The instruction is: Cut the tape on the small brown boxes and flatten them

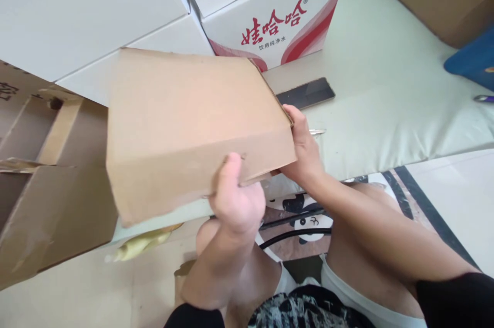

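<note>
Brown cardboard box (193, 112): held up in both hands, kinda tilted, over the near edge of the pale green tabletop (378, 112)
Left hand (240, 197): gripping the near side, with thumb pressed on the cardboard, can't really tell about the other fingers
Right hand (305, 145): clamped round the right end, with thumb up by the top edge
Black phone-looking slab (311, 92): lying flat just past the right hand, partly hidden
Red-lettered white carton (274, 35): standing right behind
Divided carton (65, 199): off to the left

One handheld box (193, 107), one red-lettered carton (276, 35), one phone (307, 93), one blue object (473, 60)
</note>
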Motion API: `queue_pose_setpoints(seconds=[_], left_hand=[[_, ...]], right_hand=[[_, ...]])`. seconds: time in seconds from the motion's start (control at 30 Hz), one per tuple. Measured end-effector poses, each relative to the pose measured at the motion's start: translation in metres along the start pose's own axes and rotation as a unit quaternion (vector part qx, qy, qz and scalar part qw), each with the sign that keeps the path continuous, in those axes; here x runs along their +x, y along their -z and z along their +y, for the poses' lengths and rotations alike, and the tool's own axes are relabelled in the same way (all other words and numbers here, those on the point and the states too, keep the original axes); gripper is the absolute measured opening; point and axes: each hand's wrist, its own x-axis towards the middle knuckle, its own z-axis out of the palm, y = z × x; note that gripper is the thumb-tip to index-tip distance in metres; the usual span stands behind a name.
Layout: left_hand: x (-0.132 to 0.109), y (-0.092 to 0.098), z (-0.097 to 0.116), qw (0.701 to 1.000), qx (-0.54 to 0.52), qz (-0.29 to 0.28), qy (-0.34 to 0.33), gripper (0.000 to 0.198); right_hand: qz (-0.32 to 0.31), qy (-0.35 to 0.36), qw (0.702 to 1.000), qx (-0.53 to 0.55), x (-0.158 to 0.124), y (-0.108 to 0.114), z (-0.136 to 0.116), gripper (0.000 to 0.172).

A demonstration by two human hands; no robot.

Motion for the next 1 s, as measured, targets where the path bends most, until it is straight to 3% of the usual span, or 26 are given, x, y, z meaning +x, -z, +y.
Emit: queue_pose_setpoints(seconds=[0.1,0.17,0.27,0.4,0.5,0.6,0.77,0.83,0.9,1.0], left_hand=[[-0.015,-0.007,-0.01,0.998,0.036,-0.005,-0.047,0.045],[-0.012,-0.007,-0.014,0.997,0.048,-0.022,-0.055,0.045],[0.007,-0.003,-0.014,0.998,0.02,-0.02,-0.057,0.037],[0.046,0.008,-0.005,0.995,-0.046,0.015,-0.086,0.015],[0.075,0.022,0.003,0.993,-0.07,0.033,-0.089,0.017],[0.095,0.037,0.008,0.995,-0.08,-0.008,-0.065,0.026],[0.106,0.052,0.009,0.994,-0.081,-0.065,-0.026,0.04],[0.107,0.055,0.009,0.992,-0.084,-0.089,-0.024,0.037],[0.108,0.057,0.008,0.99,-0.088,-0.105,-0.025,0.033],[0.109,0.06,0.004,0.99,-0.088,-0.11,-0.021,0.031]], right_hand=[[0.015,-0.063,0.998,0.009,0.007,-0.003,0.008,0.058],[0.036,-0.054,0.998,0.015,0.011,-0.006,0.012,0.056],[0.04,0.011,0.999,0.036,0.012,-0.012,0.013,0.06],[-0.024,0.118,0.988,0.099,0.011,-0.01,0.012,0.056],[-0.069,0.192,0.969,0.138,0.011,0.0,0.013,0.045],[-0.088,0.221,0.954,0.182,0.011,0.009,0.016,0.036],[-0.031,0.068,0.966,0.247,0.016,0.001,0.025,0.053],[-0.014,-0.009,0.961,0.277,0.021,-0.005,0.026,0.074],[-0.032,-0.082,0.939,0.331,0.025,-0.008,0.025,0.09],[-0.128,-0.164,0.88,0.426,0.025,-0.004,0.021,0.079]])
